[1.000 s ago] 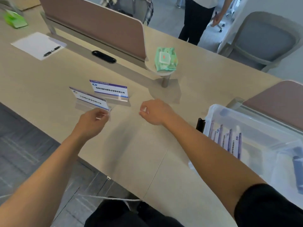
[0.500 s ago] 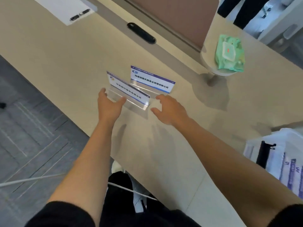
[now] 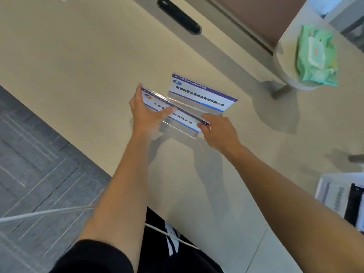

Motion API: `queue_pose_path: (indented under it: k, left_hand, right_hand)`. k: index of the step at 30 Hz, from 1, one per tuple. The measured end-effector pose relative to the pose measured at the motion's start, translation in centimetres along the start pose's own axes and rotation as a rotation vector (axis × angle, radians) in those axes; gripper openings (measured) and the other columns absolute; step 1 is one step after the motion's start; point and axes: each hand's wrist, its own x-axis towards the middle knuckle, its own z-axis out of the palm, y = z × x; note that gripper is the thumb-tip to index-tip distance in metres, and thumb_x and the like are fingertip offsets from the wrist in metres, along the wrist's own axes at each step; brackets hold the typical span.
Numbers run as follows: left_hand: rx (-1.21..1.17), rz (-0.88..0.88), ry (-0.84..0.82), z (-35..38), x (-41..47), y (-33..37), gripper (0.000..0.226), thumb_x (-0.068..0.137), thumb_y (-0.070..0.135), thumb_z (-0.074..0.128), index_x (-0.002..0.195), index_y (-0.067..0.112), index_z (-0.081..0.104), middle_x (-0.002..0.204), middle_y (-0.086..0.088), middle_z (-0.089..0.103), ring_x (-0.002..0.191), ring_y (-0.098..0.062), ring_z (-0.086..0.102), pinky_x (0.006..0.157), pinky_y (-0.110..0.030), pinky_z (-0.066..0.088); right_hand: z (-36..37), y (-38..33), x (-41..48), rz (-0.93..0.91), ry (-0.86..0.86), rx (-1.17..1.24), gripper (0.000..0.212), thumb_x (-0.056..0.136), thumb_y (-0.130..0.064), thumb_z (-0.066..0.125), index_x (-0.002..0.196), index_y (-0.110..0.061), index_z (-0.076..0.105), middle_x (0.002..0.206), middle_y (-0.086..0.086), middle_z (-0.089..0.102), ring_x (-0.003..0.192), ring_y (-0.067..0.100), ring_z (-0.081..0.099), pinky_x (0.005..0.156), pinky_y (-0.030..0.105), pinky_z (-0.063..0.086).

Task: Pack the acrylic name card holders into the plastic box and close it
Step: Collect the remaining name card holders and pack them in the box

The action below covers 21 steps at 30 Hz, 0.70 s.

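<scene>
You're at the pick-up: your left hand (image 3: 144,115) clasps the near name card holder (image 3: 185,120) by its left end and your right hand (image 3: 218,131) pinches its right end. Next, lift it clear of the far name card holder (image 3: 202,95) just behind, then carry it right to the plastic box (image 3: 323,184).

Beige desk (image 3: 78,66), brown divider (image 3: 256,12), grey floor (image 3: 29,154), perhaps carpet.

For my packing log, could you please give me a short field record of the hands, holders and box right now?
left hand: grips left end of near holder
right hand: pinches its right end
far holder: on desk, behind the near one, untouched
box: partly in view, far right edge
wipes: on small round stand, back right
</scene>
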Motion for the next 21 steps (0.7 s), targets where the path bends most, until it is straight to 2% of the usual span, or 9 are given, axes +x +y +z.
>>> queue_pose_path:
  k: [2,4,6,9,12,15,18,21]
  left_hand:
    - [0.039,0.013,-0.018,0.6,-0.6,-0.1,0.094,0.060,0.029,0.093,0.137,0.030,0.039,0.127,0.008,0.034,0.109,-0.004,0.047,0.088,-0.008,0.040]
    - [0.062,0.022,-0.044,1.4,-1.8,-0.3,0.070,0.059,0.037,0.092,0.115,0.029,0.051,0.119,0.005,0.043,0.101,-0.007,0.056,0.089,-0.020,0.051]
    - [0.097,0.020,-0.079,2.4,-3.1,-0.7,0.056,0.059,0.041,0.091,0.100,0.029,0.053,0.108,0.006,0.056,0.095,-0.010,0.062,0.084,-0.030,0.056]
    - [0.174,0.015,-0.159,4.3,-5.9,-0.6,0.049,0.064,0.042,0.088,0.094,0.021,0.056,0.089,0.009,0.065,0.082,-0.009,0.065,0.066,-0.020,0.051]
    - [0.289,0.055,-0.196,6.2,-8.2,-0.1,0.045,0.067,0.049,0.084,0.084,0.018,0.055,0.084,0.003,0.065,0.074,-0.013,0.062,0.061,-0.022,0.046]
    - [0.306,0.111,-0.249,8.2,-10.6,1.1,0.034,0.069,0.049,0.082,0.078,0.022,0.064,0.083,0.002,0.069,0.075,-0.015,0.064,0.062,-0.022,0.046]
    - [0.231,0.156,-0.275,10.2,-13.5,3.1,0.024,0.068,0.042,0.084,0.078,0.022,0.074,0.077,0.006,0.072,0.074,-0.013,0.066,0.068,-0.028,0.050]
    - [0.176,0.242,-0.284,12.8,-17.3,5.6,0.013,0.074,0.029,0.082,0.078,0.018,0.076,0.074,0.003,0.072,0.067,-0.007,0.062,0.066,-0.022,0.046]
  right_hand:
    - [-0.4,1.6,-0.4,0.031,0.005,0.014,0.021,0.099,-0.038,0.052,0.111,-0.026,0.064,0.107,0.008,0.067,0.092,0.028,0.059,0.074,0.034,0.047]
    - [-0.9,3.5,-1.2,0.080,0.016,0.048,0.021,0.097,-0.039,0.054,0.107,-0.026,0.066,0.105,0.008,0.069,0.092,0.031,0.062,0.077,0.037,0.051]
    - [-1.5,5.5,-2.2,0.117,0.011,0.062,0.019,0.094,-0.038,0.056,0.103,-0.025,0.068,0.102,0.007,0.070,0.091,0.031,0.062,0.076,0.037,0.051]
    - [-3.1,8.5,-3.8,0.131,-0.037,0.023,0.014,0.092,-0.033,0.059,0.093,-0.023,0.070,0.096,0.008,0.070,0.090,0.031,0.061,0.072,0.034,0.046]
    - [-5.4,11.1,-5.8,0.118,-0.009,0.033,0.014,0.092,-0.031,0.062,0.092,-0.021,0.072,0.092,0.007,0.070,0.084,0.027,0.056,0.069,0.034,0.043]
    - [-8.2,13.3,-8.2,0.086,0.037,0.044,0.016,0.090,-0.033,0.065,0.091,-0.019,0.072,0.085,0.003,0.066,0.080,0.024,0.055,0.066,0.030,0.034]
    - [-11.6,15.4,-10.7,0.092,0.084,0.100,0.015,0.087,-0.034,0.071,0.088,-0.018,0.072,0.076,-0.001,0.059,0.077,0.021,0.054,0.064,0.030,0.035]
    - [-14.8,18.5,-12.9,0.110,0.180,0.224,0.027,0.079,-0.036,0.078,0.078,-0.011,0.067,0.063,-0.001,0.054,0.063,0.017,0.049,0.056,0.026,0.035]
